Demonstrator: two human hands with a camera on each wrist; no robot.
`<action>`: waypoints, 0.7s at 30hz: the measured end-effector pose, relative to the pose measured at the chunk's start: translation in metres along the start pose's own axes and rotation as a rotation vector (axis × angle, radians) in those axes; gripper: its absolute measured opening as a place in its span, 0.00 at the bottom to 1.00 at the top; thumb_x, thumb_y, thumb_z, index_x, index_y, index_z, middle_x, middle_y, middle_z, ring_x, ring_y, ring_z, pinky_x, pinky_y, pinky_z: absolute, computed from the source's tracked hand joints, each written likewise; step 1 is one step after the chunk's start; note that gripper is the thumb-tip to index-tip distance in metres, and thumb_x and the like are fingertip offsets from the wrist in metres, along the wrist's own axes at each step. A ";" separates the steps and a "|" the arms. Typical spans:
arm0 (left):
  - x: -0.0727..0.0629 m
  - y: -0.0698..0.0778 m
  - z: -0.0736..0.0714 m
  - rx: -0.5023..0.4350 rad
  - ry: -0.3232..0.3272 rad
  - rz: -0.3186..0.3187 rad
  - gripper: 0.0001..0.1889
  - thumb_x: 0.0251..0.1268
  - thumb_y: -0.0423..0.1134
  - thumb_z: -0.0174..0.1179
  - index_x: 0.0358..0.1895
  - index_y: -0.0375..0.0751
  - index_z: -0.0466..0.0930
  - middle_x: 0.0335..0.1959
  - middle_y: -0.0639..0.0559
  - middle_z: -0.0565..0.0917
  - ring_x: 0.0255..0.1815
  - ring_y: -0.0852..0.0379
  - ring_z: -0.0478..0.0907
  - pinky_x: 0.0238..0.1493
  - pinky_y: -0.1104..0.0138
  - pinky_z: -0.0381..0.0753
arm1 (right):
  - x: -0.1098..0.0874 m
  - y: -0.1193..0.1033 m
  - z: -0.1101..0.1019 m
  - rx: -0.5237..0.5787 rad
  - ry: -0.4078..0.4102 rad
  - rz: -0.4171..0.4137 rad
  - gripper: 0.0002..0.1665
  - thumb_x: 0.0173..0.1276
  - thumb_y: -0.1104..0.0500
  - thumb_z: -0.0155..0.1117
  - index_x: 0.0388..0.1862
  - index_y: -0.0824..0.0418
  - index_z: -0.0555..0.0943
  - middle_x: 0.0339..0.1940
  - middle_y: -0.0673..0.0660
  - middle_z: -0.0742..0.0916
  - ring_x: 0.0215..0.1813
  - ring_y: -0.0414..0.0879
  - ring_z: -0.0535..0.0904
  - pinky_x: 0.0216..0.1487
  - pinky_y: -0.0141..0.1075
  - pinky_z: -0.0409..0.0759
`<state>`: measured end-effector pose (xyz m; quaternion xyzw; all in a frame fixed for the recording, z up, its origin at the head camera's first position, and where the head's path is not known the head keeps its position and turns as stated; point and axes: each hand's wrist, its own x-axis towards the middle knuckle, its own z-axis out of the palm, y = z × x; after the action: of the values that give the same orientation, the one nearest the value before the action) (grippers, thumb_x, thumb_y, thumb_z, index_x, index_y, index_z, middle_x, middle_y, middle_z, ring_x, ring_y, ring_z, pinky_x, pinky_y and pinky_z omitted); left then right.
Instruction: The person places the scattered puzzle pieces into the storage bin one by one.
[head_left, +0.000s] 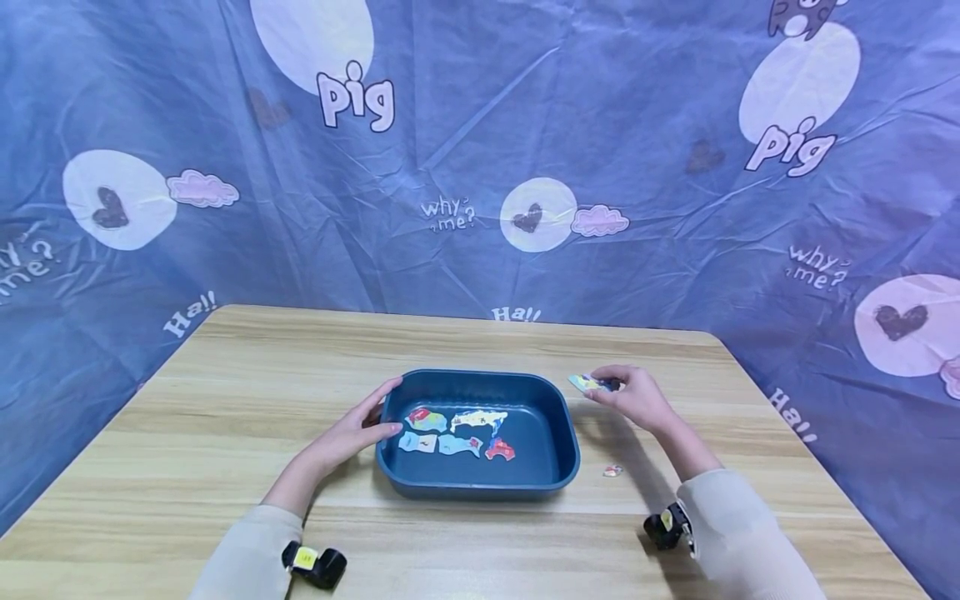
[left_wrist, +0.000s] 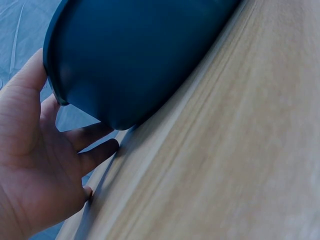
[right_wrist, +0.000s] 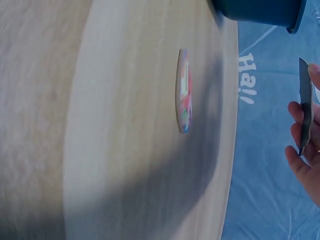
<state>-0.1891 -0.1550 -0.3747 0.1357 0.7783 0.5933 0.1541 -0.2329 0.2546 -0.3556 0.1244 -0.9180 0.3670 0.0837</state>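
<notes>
My left hand (head_left: 347,435) holds the left end of a dark blue rectangular tub (head_left: 480,492). Its thumb lies over the rim, and in the left wrist view the other fingers reach along the outer wall. Inside the tub lie several flat printed puzzle pieces, among them a red one (head_left: 500,450) and a white-and-yellow one (head_left: 478,418). Off the tub's right side, my right hand (head_left: 632,394) pinches a flat puzzle piece (head_left: 585,382) with a light blue and yellow print. The right wrist view shows this piece (right_wrist: 305,105) edge-on, its dark side visible between thumb and fingers.
A small red-and-white puzzle piece (head_left: 612,471) lies on the wooden table (head_left: 225,400), to the right of the tub. Behind the table hangs a blue printed cloth (head_left: 465,275). Each wrist carries a black camera.
</notes>
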 end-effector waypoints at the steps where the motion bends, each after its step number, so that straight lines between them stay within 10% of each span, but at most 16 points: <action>1: 0.000 0.000 0.000 0.002 0.000 0.001 0.33 0.59 0.41 0.53 0.66 0.54 0.48 0.66 0.42 0.49 0.63 0.40 0.48 0.57 0.46 0.45 | 0.000 -0.002 0.000 0.009 0.006 -0.005 0.18 0.46 0.58 0.69 0.35 0.68 0.80 0.30 0.58 0.81 0.31 0.47 0.72 0.29 0.34 0.70; 21: -0.001 0.002 0.000 0.018 -0.003 0.002 0.33 0.60 0.41 0.52 0.67 0.53 0.47 0.66 0.43 0.47 0.63 0.40 0.47 0.58 0.46 0.45 | 0.007 -0.032 0.013 0.093 0.011 -0.060 0.20 0.46 0.58 0.70 0.37 0.68 0.80 0.34 0.59 0.82 0.35 0.48 0.74 0.35 0.35 0.71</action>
<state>-0.1878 -0.1552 -0.3724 0.1386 0.7832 0.5864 0.1535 -0.2311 0.2223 -0.3424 0.1536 -0.8955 0.4071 0.0937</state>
